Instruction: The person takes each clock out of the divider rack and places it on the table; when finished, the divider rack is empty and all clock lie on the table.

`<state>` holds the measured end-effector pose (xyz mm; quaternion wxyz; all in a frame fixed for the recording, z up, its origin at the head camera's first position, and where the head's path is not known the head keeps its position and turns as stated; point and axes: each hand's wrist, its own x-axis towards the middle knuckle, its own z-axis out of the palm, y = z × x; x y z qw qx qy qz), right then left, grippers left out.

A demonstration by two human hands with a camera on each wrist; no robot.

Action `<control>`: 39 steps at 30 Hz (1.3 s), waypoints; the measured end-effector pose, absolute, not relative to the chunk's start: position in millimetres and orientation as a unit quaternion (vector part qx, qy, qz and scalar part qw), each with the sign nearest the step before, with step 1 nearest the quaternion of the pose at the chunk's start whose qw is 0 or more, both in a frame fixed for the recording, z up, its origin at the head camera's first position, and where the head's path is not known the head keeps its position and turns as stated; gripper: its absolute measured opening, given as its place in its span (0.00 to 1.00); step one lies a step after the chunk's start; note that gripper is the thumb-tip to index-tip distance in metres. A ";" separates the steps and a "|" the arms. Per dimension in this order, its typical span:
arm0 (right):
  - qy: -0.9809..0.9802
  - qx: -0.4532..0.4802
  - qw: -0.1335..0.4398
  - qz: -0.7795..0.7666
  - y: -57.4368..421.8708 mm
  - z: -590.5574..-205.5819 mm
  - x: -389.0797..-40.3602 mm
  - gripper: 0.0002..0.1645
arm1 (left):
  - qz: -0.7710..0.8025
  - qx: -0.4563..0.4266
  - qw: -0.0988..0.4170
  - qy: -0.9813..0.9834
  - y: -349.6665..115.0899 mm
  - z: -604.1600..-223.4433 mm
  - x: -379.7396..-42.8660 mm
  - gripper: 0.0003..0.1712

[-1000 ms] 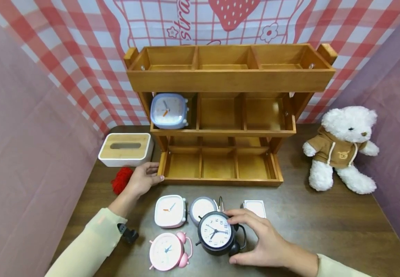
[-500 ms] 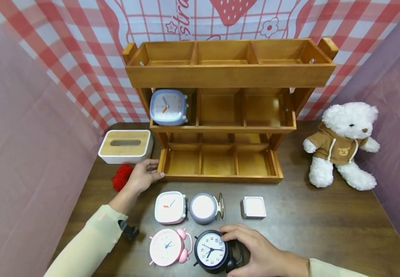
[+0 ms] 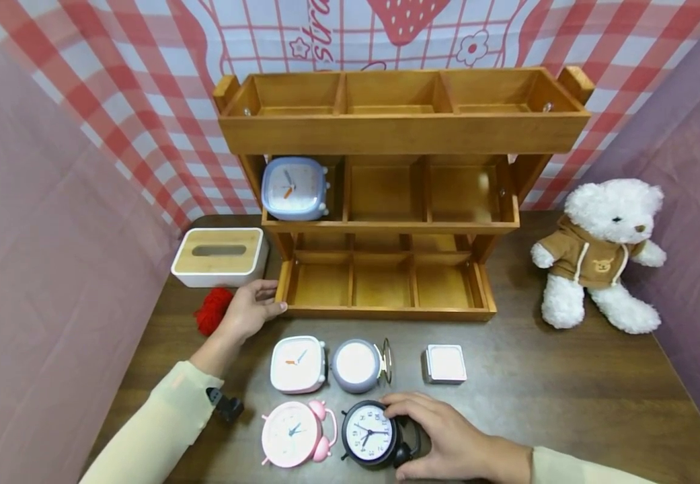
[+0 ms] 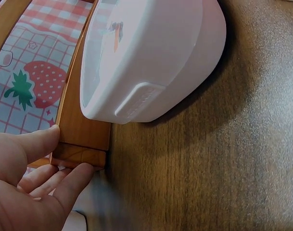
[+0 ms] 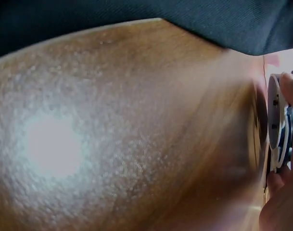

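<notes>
My right hand (image 3: 446, 437) is around a black twin-bell alarm clock (image 3: 369, 433), its fingers at the dial's rim and thumb by a bell. In the right wrist view the clock (image 5: 277, 113) shows side-on within the fingers. My left hand (image 3: 251, 313) holds the left front corner of a three-tier wooden shelf (image 3: 386, 313). Thumb and fingers take that corner from both sides in the left wrist view. Left of the black clock lies a pink twin-bell clock (image 3: 289, 435). A white clock (image 3: 297, 364) and a round grey clock (image 3: 356, 366) lie in the row behind.
A blue clock (image 3: 294, 188) stands in the middle tier's left compartment. On the table are a small white square clock-like box (image 3: 446, 364), a tissue box (image 3: 219, 257) and red yarn (image 3: 213, 310). A white teddy bear (image 3: 600, 255) sits at the right.
My right hand has brought the black clock toward the near edge, beside the pink one, uncovering the grey clock and the small white box. The left hand has stayed at the shelf corner.
</notes>
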<state>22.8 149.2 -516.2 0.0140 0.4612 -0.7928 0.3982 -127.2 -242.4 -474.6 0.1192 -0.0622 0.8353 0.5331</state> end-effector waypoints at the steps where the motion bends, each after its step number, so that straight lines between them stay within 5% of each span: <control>1: -0.797 0.461 0.013 0.391 149.1 -516.4 22.4 0.48 | 0.533 -0.062 0.118 0.836 -242.6 -474.5 -127.1 0.34; 28: -0.811 0.459 -0.056 0.358 156.0 -502.9 18.2 0.43 | 0.532 -0.051 0.111 0.838 -245.8 -477.9 -129.3 0.33; 39: -0.744 0.507 0.095 0.425 157.9 -437.7 -9.2 0.41 | 0.528 -0.037 0.095 0.843 -245.6 -479.1 -127.0 0.34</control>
